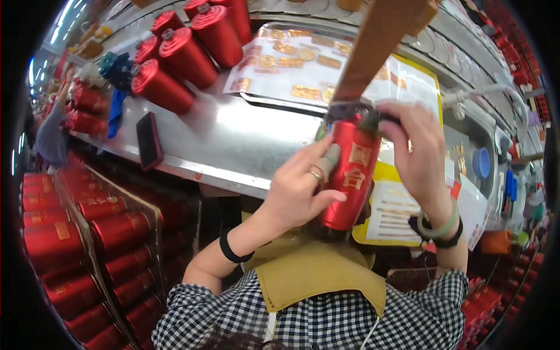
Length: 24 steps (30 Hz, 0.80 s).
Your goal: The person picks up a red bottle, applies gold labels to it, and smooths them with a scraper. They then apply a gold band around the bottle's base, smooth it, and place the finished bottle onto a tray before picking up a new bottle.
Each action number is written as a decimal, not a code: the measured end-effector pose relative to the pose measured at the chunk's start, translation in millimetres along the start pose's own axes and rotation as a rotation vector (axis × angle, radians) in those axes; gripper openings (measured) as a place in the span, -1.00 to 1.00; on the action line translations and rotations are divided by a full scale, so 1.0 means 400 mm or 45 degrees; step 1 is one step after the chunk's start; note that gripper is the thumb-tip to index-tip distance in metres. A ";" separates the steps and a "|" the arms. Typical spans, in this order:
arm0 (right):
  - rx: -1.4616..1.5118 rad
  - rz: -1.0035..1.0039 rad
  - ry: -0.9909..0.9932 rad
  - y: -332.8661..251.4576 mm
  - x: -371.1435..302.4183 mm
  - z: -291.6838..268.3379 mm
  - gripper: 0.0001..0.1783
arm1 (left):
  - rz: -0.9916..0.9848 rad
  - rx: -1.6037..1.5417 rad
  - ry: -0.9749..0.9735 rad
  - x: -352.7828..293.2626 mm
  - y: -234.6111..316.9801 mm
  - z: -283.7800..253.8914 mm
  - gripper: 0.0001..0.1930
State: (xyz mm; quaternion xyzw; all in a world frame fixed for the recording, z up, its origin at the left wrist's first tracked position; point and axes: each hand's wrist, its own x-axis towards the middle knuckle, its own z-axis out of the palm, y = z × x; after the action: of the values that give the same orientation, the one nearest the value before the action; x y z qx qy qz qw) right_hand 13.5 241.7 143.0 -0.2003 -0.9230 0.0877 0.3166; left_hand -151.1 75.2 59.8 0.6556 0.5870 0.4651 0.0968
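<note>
A shiny red metal bottle (348, 192) with gold lettering is tilted in front of me, its upper end against a dark clamp-like fixture (353, 109) beneath a wooden bar. My left hand (303, 184) is closed around the bottle's left side, thumb across its front; one finger has a greenish cover. At the bottle's top right, my right hand (417, 151) has its fingers bent over a black piece of the fixture. The tips of those fingers are partly hidden. Behind the fixture, a white-lined tray (274, 96) carries several gold lettering pieces.
Several red bottles (186, 58) stand at the back left of the metal table (233, 137). A phone (149, 140) lies near its front edge. Boxes of red bottles (119, 221) are at the lower left. A yellow-edged sheet (396, 213) and a blue cup (481, 163) are on the right.
</note>
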 end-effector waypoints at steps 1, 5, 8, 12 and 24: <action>-0.175 -0.086 0.042 0.018 0.022 0.000 -0.70 | -0.064 -0.011 0.008 -0.013 -0.005 -0.015 -0.27; -0.047 -0.400 0.049 0.014 0.020 0.009 -0.72 | -0.392 -0.333 0.193 -0.044 -0.027 -0.026 -0.27; 0.000 -0.564 -0.005 -0.008 -0.141 0.046 -0.71 | -0.440 -0.493 0.160 -0.040 -0.020 -0.024 -0.20; 0.171 -0.803 -0.070 -0.065 -0.253 0.022 -0.67 | -0.677 -0.671 0.084 -0.041 0.012 -0.015 0.03; 0.170 -0.324 0.049 -0.057 -0.217 -0.010 -0.65 | -0.698 -1.087 -0.091 -0.001 0.053 0.058 -0.32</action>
State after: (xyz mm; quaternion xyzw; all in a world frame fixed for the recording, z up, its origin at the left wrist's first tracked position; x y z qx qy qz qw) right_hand 71.2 184.1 104.9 -0.0619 -0.9269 0.1043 0.3552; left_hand -119.9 78.3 61.1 0.3950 0.4913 0.5982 0.4947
